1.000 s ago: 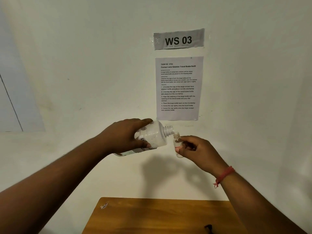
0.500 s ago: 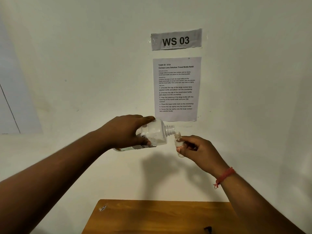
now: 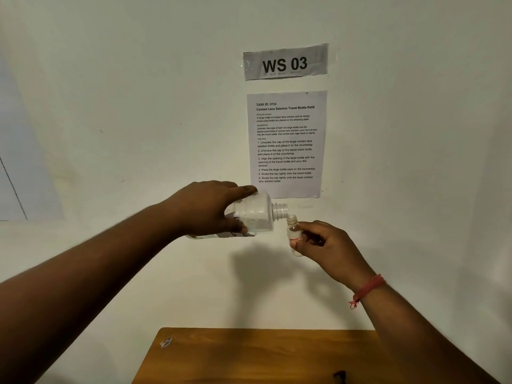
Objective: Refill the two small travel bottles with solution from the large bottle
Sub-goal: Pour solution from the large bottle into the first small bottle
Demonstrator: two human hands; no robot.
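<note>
Gripping tipped large bottle (image 3: 253, 216), left hand (image 3: 206, 207); right hand (image 3: 322, 243) pinching upright travel bottle (image 3: 293, 231), frame centre; necks touching.

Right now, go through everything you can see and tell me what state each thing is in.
Large clear plastic bottle: uncapped, tipped sideways, neck at the small bottle's mouth.
Small clear travel bottle: uncapped, upright.
Left hand: grip closed round the large bottle.
Right hand: grip closed round the travel bottle.
Wooden table: below both hands.
</note>
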